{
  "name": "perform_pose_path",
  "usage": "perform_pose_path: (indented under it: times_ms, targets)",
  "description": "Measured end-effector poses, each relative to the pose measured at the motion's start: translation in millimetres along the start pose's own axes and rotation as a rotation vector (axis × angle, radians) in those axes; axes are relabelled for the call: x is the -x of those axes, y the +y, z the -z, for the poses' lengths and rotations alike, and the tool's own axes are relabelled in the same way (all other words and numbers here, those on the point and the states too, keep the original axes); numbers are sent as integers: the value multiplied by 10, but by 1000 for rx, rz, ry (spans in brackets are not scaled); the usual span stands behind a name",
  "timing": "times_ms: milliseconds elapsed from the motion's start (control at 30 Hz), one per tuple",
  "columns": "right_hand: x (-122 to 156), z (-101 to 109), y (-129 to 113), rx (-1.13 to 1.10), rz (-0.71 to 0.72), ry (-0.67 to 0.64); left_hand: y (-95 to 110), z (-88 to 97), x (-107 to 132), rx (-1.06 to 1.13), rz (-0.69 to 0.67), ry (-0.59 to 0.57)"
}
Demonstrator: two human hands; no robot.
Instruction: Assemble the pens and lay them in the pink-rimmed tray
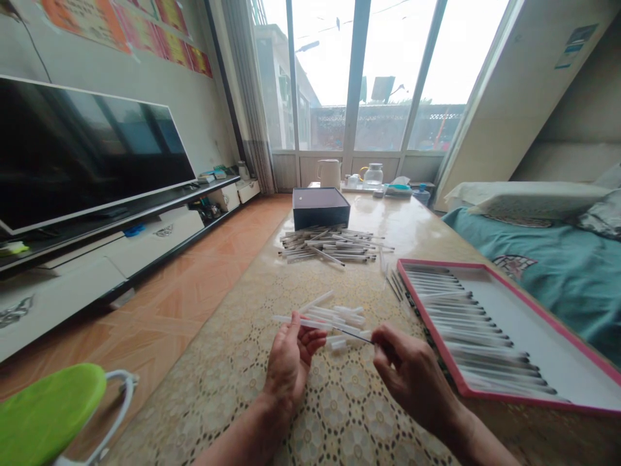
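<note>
My left hand [290, 359] pinches a translucent white plastic tube [310, 321] between thumb and fingers, its free end pointing left. In my right hand [410, 370] is the end of a thin dark stick [358, 335]. The stick lines up with the tube's right end; whether its tip is inside I cannot tell. Just beyond both hands lie several loose short white tubes [350, 314]. To the right, a pink-rimmed tray [526, 288] holds a row of dark-tipped white tubes [478, 317]. A few thin dark sticks [395, 285] lie by its left edge.
A heap of dark-tipped tubes [334, 247] lies before a dark box [321, 208] on the patterned table [233, 375]. Farther back stand a white kettle [330, 173] and a glass jug [373, 173]. A green stool [58, 414] is at lower left.
</note>
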State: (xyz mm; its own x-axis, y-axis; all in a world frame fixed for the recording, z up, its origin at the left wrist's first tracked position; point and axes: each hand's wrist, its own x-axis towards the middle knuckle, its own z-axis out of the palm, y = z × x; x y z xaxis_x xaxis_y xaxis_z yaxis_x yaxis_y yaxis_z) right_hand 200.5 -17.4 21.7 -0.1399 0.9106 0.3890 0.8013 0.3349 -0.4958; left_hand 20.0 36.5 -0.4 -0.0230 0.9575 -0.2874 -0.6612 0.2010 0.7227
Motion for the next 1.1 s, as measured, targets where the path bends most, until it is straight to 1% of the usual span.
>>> perform_pose_path:
  times_ms: [133,233,333,367,433,500,533,600,667,700,733,833,933,1000,1100]
  targets:
    - [-17,-15,-17,-53,7,-10,-8,-15,27,-21,15,-60]
    - [-10,-71,-8,-164,20,9,-19,-25,54,-32,51,-148]
    - [1,-128,-18,-236,-37,54,-43,-32,95,-27,111,-247]
    - [4,-140,-30,-267,-63,54,-53,-34,109,-29,139,-276]
    - [6,-150,-58,-379,-97,14,-68,-33,127,-32,198,-313]
    - [1,-143,-61,-523,-116,-33,-70,-26,123,-2,243,-308]
    - [-5,-134,-41,-578,-134,-28,-65,-19,111,32,253,-285]
    - [-23,-99,51,-582,-197,46,-43,0,76,117,249,-210]
    - [-55,-37,205,-419,-265,128,-15,17,38,181,235,-144]
    - [-77,5,296,-295,-286,139,-3,24,22,199,227,-124]
    - [-103,54,389,-161,-292,126,7,28,11,206,221,-111]
    - [-219,213,628,251,-251,17,17,28,-2,194,217,-107]
    - [-390,330,759,650,-219,-47,7,26,-2,169,200,-114]
    - [-518,354,804,777,-201,-46,-1,33,-4,154,185,-118]
    - [-676,302,870,798,-156,-47,-5,49,-10,139,173,-118]
